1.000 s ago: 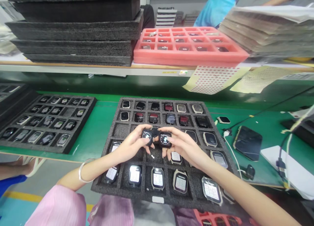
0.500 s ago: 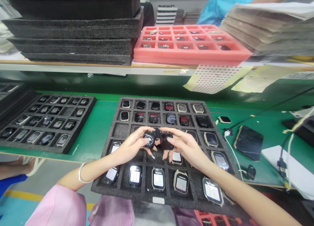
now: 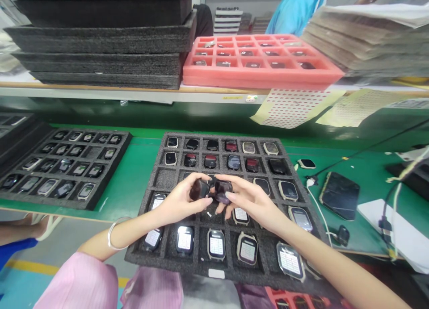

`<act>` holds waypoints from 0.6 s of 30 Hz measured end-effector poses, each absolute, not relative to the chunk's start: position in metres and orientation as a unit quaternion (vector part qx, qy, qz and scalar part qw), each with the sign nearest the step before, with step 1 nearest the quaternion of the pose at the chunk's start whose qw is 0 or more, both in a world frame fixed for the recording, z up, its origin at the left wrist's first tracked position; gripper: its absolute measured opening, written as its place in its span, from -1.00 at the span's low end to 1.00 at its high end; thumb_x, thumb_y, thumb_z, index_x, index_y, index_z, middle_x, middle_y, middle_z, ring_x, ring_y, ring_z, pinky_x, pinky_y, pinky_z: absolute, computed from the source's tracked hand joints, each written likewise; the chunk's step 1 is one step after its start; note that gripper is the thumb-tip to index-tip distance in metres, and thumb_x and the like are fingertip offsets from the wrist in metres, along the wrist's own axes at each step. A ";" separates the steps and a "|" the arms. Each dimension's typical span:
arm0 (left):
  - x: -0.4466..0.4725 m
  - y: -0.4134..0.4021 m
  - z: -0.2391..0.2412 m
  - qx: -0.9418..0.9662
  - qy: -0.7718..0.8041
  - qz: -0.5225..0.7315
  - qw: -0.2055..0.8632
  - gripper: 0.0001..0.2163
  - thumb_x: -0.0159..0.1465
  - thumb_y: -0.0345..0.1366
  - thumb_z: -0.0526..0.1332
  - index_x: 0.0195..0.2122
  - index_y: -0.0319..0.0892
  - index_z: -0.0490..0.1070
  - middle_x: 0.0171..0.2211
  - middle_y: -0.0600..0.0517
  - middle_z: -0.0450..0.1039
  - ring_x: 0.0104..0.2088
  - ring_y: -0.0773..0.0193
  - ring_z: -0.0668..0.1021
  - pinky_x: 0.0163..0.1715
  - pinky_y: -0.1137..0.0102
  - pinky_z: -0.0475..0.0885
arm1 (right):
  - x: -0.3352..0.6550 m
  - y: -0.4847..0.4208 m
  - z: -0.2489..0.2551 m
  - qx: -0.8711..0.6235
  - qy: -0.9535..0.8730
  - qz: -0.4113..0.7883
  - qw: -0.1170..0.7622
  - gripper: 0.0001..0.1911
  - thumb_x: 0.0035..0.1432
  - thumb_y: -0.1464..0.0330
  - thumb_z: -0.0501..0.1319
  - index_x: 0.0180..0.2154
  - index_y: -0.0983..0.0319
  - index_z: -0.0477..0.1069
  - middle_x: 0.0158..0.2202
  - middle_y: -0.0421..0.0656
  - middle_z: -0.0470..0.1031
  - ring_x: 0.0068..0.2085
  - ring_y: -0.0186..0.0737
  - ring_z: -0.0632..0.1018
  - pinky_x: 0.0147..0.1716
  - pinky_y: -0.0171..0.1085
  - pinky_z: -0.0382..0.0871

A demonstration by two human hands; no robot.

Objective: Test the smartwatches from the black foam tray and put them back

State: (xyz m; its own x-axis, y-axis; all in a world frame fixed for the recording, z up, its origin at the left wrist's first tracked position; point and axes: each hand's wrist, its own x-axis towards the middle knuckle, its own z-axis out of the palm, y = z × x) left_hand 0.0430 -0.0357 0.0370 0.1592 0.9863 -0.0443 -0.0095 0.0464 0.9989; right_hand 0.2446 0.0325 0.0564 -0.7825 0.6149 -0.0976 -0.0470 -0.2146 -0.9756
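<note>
My left hand (image 3: 182, 198) is closed on a dark smartwatch body (image 3: 199, 189), turned on edge. My right hand (image 3: 250, 198) is closed on a second dark watch body (image 3: 222, 187). Both are held side by side, almost touching, just above the middle of a black foam tray (image 3: 157, 175). The tray's cells hold several watch bodies, the near rows with lit white screens (image 3: 216, 244). A silver bangle (image 3: 112, 231) sits on my left wrist.
A second black foam tray (image 3: 67, 166) of watches lies to the left on the green bench. On the shelf behind stand stacked black foam (image 3: 100, 36), a red foam tray (image 3: 258, 59) and paper stacks. A phone (image 3: 339, 196) and cables lie to the right. A person in blue stands behind.
Both watches have been tilted from screens facing up to edge-on, so their lit faces no longer show. My hands have stayed in the same spot over the tray.
</note>
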 end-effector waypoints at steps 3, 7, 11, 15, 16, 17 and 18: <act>0.041 -0.037 0.036 0.553 0.493 0.426 0.520 -0.71 0.18 -0.39 0.22 -0.06 -0.16 0.29 -0.33 0.09 0.35 -0.52 0.42 0.37 -0.47 0.46 0.33 | 0.248 0.034 0.058 -0.238 -0.614 0.729 0.186 -0.63 0.22 0.35 0.22 0.05 0.28 0.34 -0.43 -0.16 0.55 -0.44 -0.28 0.59 -0.43 -0.31 0.51; 0.039 -0.038 0.039 0.573 0.500 0.415 0.499 -0.71 0.15 -0.43 0.20 -0.08 -0.16 0.30 -0.32 0.08 0.34 -0.48 0.39 0.37 -0.46 0.46 0.32 | 0.251 0.035 0.058 -0.250 -0.643 0.706 0.157 -0.60 0.19 0.33 0.25 0.06 0.27 0.36 -0.54 -0.21 0.54 -0.50 -0.28 0.58 -0.46 -0.33 0.47; 0.041 -0.038 0.041 0.572 0.499 0.443 0.478 -0.72 0.16 -0.40 0.20 -0.09 -0.16 0.29 -0.28 0.04 0.35 -0.36 0.30 0.42 -0.36 0.44 0.35 | 0.251 0.036 0.057 -0.227 -0.619 0.733 0.168 -0.52 0.19 0.31 0.26 0.13 0.27 0.30 -0.50 -0.20 0.54 -0.52 -0.29 0.57 -0.49 -0.33 0.47; 0.043 -0.038 0.039 0.565 0.484 0.448 0.496 -0.72 0.18 -0.41 0.19 -0.07 -0.15 0.26 -0.28 0.05 0.34 -0.36 0.31 0.40 -0.36 0.44 0.35 | 0.249 0.037 0.056 -0.197 -0.578 0.772 0.180 -0.53 0.19 0.32 0.25 0.12 0.27 0.30 -0.38 -0.15 0.54 -0.48 -0.29 0.58 -0.50 -0.33 0.49; 0.043 -0.039 0.039 0.564 0.484 0.449 0.495 -0.72 0.18 -0.42 0.18 -0.07 -0.15 0.25 -0.28 0.05 0.33 -0.36 0.32 0.40 -0.35 0.44 0.35 | 0.250 0.037 0.055 -0.195 -0.572 0.776 0.180 -0.54 0.18 0.32 0.26 0.11 0.27 0.31 -0.37 -0.14 0.54 -0.48 -0.28 0.58 -0.50 -0.33 0.49; 0.043 -0.039 0.039 0.565 0.486 0.451 0.491 -0.72 0.18 -0.43 0.17 -0.07 -0.15 0.25 -0.29 0.06 0.33 -0.34 0.32 0.40 -0.33 0.44 0.34 | 0.250 0.038 0.055 -0.194 -0.569 0.779 0.178 -0.55 0.18 0.33 0.26 0.10 0.28 0.32 -0.38 -0.14 0.53 -0.47 -0.28 0.58 -0.50 -0.33 0.50; 0.042 -0.038 0.039 0.568 0.489 0.451 0.485 -0.73 0.18 -0.44 0.17 -0.09 -0.16 0.26 -0.29 0.06 0.33 -0.33 0.31 0.40 -0.31 0.44 0.34 | 0.250 0.038 0.054 -0.196 -0.568 0.780 0.175 -0.56 0.18 0.33 0.26 0.09 0.29 0.33 -0.40 -0.15 0.53 -0.48 -0.28 0.58 -0.50 -0.33 0.50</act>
State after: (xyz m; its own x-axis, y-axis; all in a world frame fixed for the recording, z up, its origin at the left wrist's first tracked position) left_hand 0.0425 -0.0382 0.0394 0.1147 0.9927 0.0371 0.1182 -0.0507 0.9917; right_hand 0.2503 0.0384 0.0545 -0.8621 0.4951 -0.1076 -0.0499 -0.2942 -0.9544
